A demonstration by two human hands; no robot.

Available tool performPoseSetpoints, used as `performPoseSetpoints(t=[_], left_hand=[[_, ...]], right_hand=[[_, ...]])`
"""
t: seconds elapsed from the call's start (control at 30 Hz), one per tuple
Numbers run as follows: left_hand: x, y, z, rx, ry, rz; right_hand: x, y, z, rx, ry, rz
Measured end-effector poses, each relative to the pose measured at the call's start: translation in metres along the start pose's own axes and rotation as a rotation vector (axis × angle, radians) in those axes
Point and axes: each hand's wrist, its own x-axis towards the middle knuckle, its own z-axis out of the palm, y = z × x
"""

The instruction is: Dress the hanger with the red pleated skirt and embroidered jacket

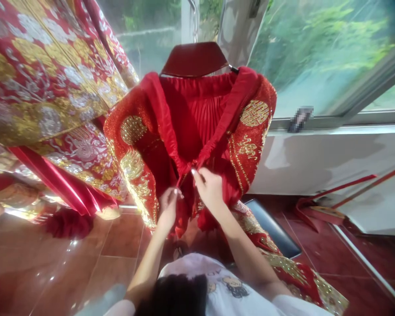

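Note:
A red garment (191, 123) with gold and silver embroidery hangs in front of me, its soft gathered red edge meeting in a V. Just below that V, my left hand (170, 204) is closed in a pinch on a thin red tie string (179, 181). My right hand (209, 188) pinches at the point where the gathered edges come together; its fingertips seem to grip the string there, though they partly cover it. A dark red hanger (195, 60) shows above the garment's opening.
At left hang more red robes (52, 74) with heavy gold and silver embroidery. Windows (316, 57) stand behind, with a small blurred item (300, 119) on the sill. Lower right are a dark flat panel (274, 228), red straps (311, 215) and embroidered cloth (299, 272) above the tiled floor (115, 239).

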Motion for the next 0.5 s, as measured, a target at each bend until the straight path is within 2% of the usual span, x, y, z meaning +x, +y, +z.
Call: performPoseSetpoints(t=[0.1, 0.2, 0.33, 0.4, 0.5], left_hand=[[0.012, 0.001, -0.015, 0.026, 0.095, 0.014], [0.017, 0.008, -0.022, 0.084, 0.108, 0.069], [0.0, 0.017, -0.006, 0.076, 0.0, 0.078], [-0.014, 0.017, 0.006, 0.038, -0.066, 0.049], [-0.032, 0.012, 0.018, -0.001, -0.076, 0.009]], right_hand=[[-0.025, 0.006, -0.005, 0.098, -0.047, 0.043], [-0.048, 0.007, -0.016, 0.251, -0.127, 0.168], [-0.058, -0.001, -0.017, 0.433, -0.21, 0.275], [-0.055, -0.005, -0.013, 0.461, -0.192, 0.298], [-0.047, -0.01, -0.005, 0.478, -0.156, 0.341]])
